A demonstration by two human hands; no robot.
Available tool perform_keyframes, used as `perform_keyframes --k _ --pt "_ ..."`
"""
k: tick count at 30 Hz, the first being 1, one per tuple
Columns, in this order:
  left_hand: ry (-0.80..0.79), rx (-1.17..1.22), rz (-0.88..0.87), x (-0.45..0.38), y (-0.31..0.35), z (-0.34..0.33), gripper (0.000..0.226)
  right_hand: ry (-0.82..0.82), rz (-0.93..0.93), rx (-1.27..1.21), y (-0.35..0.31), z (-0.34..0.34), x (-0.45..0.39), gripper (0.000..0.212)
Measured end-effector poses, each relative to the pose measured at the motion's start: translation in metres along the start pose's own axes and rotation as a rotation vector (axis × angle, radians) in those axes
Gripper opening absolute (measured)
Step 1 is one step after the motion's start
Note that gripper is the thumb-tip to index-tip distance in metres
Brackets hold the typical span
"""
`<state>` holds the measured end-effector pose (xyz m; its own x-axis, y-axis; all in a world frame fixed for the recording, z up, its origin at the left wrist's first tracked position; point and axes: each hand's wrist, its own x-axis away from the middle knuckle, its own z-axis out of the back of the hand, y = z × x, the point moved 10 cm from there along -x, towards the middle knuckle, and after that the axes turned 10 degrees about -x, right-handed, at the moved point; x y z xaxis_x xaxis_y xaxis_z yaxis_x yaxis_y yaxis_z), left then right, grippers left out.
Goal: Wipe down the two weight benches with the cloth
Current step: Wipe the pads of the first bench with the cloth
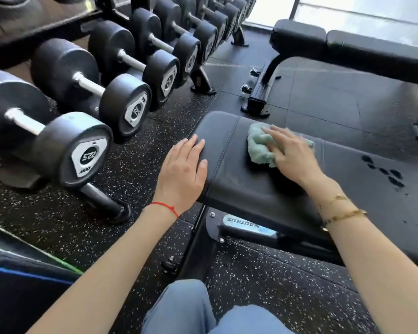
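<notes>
— Where's the cloth point(261, 147) right now?

— On the near bench point(239, 186), up by the end pad. It's a pale green, bunched-up rag lying on the black vinyl, and the right hand point(291, 154) is flat on top of it. The fingers point(272, 135) are straight and lying close together, pressing the cloth down rather than gripping it. Most of the cloth bulges out past the fingertips and to the thumb side; a small corner shows beyond the little-finger side.

— And the other hand?

— The left hand point(182, 169) is laid palm-down on the edge of the same pad, off to the thumb side of the right hand and well clear of the cloth. Its fingers are straight and only slightly apart, and they curl round nothing. There's a red string point(165, 208) on that wrist, and gold bracelets point(340, 210) on the right one.

— Anything else on that bench?

— Dark wet-looking spots point(384, 172) on the long pad, behind the right wrist, away from the fingers. Below the pad, the frame carries a label plate point(245, 224).

— What about the second one?

— The far bench point(362, 47) stands beyond the fingertips, across a strip of rubber floor point(323, 100), apart from the near one. To the left of both hands runs a rack of black dumbbells point(87, 150), the nearest just beside the left hand's fingers. The person's blue trouser knee point(186, 307) shows between the forearms.
</notes>
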<state>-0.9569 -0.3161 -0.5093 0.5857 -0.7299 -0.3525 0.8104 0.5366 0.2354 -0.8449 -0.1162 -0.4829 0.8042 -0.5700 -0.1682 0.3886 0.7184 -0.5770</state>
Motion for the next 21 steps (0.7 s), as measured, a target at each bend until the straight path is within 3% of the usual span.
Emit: perform_keyframes --k 5,11,17,21 --pt "-0.06 0.033 0.017 -0.003 -0.001 0.002 0.061 -0.086 0.124 -0.02 -0.047 -0.03 0.047 0.044" --pt "-0.05 0.052 0.014 -0.001 0.001 0.009 0.057 0.051 0.054 0.004 -0.015 0.02 0.109 0.038" --pt "-0.023 0.055 0.006 0.001 0.0 0.005 0.059 0.085 -0.055 0.014 0.011 0.018 0.013 0.038" --pt "0.004 0.061 0.007 0.0 -0.001 0.005 0.059 -0.034 0.076 0.02 -0.039 -0.038 -0.038 0.043"
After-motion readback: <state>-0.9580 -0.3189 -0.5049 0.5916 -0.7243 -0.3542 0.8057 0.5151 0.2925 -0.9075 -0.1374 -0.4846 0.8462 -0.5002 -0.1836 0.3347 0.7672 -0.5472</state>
